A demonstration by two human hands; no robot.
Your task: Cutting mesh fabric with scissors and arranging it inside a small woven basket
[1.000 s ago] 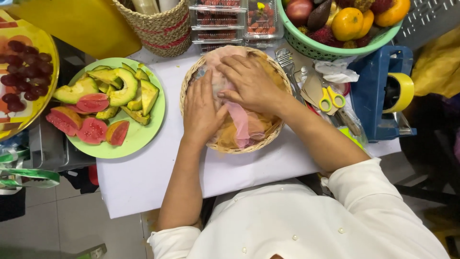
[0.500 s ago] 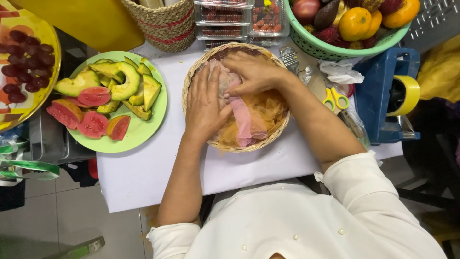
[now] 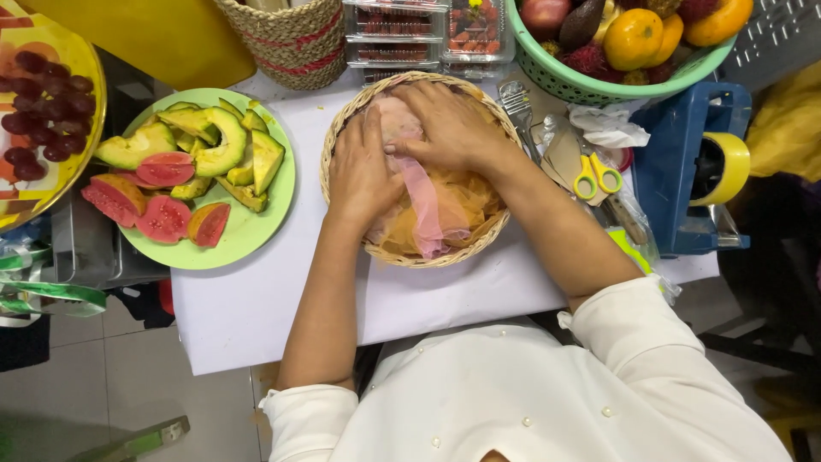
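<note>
Wicker basket (image 3: pixel 342 145) mid-bench, lined with pink-orange tissue (image 3: pixel 436 210). Left hand (image 3: pixel 361 167) flat on tissue, fingers together; right hand (image 3: pixel 449 128) palm down, fingers spread. Green plate (image 3: pixel 256 231) of cut fruit left, yellow scissors (image 3: pixel 594 175) right.

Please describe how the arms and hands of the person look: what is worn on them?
Both arms wear white sleeves pushed up to about the elbow, part of a white top with small pearl-like buttons. The forearms are bare. The left hand and the right hand are bare too: no gloves, and I see no watch, ring or bracelet.
</note>
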